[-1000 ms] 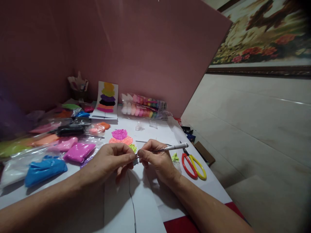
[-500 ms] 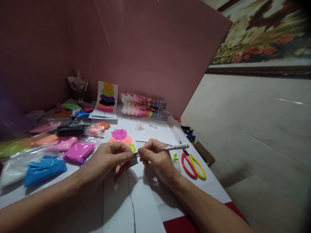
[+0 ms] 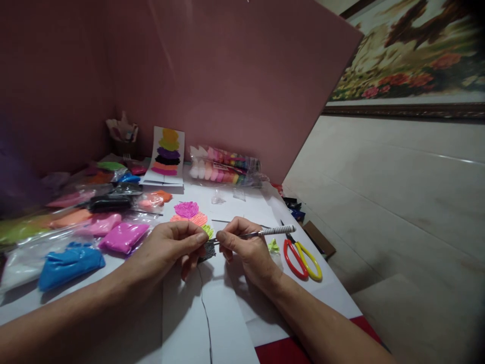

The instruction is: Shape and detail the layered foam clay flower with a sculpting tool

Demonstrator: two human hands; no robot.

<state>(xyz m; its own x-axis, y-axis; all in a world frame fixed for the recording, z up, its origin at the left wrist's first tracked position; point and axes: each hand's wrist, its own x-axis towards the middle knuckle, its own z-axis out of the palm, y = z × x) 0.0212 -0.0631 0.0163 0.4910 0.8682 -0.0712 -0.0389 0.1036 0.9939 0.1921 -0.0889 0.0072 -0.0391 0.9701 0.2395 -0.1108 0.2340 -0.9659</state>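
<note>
Both bare forearms are angled inward over the table. In the left hand, thumb and forefinger are pinched together; the right hand is curled just beside it, its thumb pressed inward.

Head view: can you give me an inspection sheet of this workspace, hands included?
Surface: white paper, with red at the near right edge.
Work pieces: magenta, coral and yellow-green ridged shapes; grey patch beneath the fingers.
Clutter: bagged colored material heaped at left; scissors beside the right forearm.
Hands: right holds a patterned-handled tool; left is pinched, contents too small to tell.
Cables: nothing seen; thin dark line on the paper, thread or mark unclear.
Surroundings: pink panel, pale wall, framed picture.
</note>
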